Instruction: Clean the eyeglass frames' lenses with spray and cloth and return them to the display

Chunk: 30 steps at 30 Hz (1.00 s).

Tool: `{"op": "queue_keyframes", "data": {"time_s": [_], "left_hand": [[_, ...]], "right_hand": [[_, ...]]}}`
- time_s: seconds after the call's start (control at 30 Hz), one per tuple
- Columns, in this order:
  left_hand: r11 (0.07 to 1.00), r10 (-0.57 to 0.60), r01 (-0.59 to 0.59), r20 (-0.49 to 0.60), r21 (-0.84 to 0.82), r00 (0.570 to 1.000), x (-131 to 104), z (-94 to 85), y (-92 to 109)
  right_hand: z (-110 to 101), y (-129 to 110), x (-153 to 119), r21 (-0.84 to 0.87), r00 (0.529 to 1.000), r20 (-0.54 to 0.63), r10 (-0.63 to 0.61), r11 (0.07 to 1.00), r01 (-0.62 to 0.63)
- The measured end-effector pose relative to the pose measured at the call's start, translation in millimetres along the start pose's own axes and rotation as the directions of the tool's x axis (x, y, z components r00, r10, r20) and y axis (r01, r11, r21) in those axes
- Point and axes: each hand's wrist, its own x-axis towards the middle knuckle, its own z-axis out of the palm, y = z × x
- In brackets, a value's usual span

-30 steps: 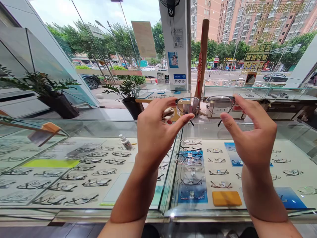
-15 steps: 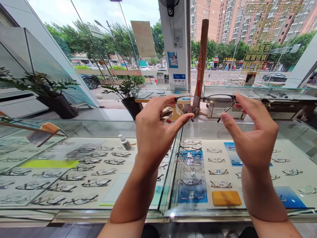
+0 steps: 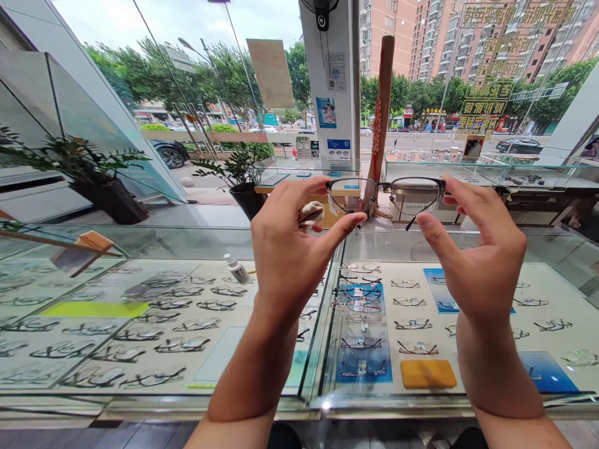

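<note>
A pair of dark-rimmed eyeglasses (image 3: pixel 384 185) is held up in front of me, above the glass counter. My left hand (image 3: pixel 292 240) grips its left end between thumb and fingers. A bunched, pale cloth (image 3: pixel 311 214) is also tucked in the curled fingers of that hand. At the other end of the frame, my right hand (image 3: pixel 484 246) holds the corner, with the thumb below and the index finger on top. The temples point away from me, their tips showing under the lenses.
Below is a glass display counter (image 3: pixel 322 374) with rows of eyeglasses. On it are a small white bottle (image 3: pixel 236 268), an orange case (image 3: pixel 428 374) and a tilted mirror (image 3: pixel 82 254) at left. Farther off stand a potted plant (image 3: pixel 243 181), a wooden post (image 3: pixel 384 112) and another showcase (image 3: pixel 468 178).
My left hand has shifted slightly left, and the left end of the eyeglasses with it. The right hand stays almost where it was.
</note>
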Motion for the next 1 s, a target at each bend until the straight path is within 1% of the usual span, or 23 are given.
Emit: {"op": "queue_keyframes", "data": {"time_s": [0.1,0.33,0.4,0.53,0.7,0.83,1.0], "left_hand": [[1.0,0.008,-0.008,-0.019,0.001,1.0,-0.5,-0.9,0.4],[1.0,-0.004,0.003,-0.112,-0.009,0.994,-1.7,-5.2,8.2],[1.0,-0.014,0.012,-0.111,-0.016,0.994,-1.0,-4.1,7.9],[0.998,-0.025,0.021,-0.073,-0.053,0.997,1.0,2.9,0.8],[0.999,-0.019,0.016,-0.058,-0.05,0.998,1.1,10.1,-5.4],[0.998,-0.027,0.023,-0.066,-0.061,0.997,0.1,10.0,-3.1],[0.998,-0.046,0.042,-0.074,-0.056,0.996,-1.7,10.8,-2.1]], "right_hand": [[0.1,0.8,0.0,0.003,1.0,0.006,-0.003,1.0,0.003],[2.5,3.3,-0.6,0.019,0.999,0.045,0.026,0.999,-0.026],[4.3,3.1,-1.5,0.026,0.999,0.028,0.022,0.999,-0.022],[10.8,3.0,-4.6,0.023,0.998,-0.053,-0.03,0.999,0.032],[17.8,4.9,-11.1,-0.037,0.986,-0.134,-0.096,0.995,0.092],[18.2,5.4,-15.1,-0.091,0.983,-0.145,-0.109,0.991,0.096],[19.2,4.5,-14.3,-0.039,0.986,-0.142,-0.089,0.996,0.084]]}}
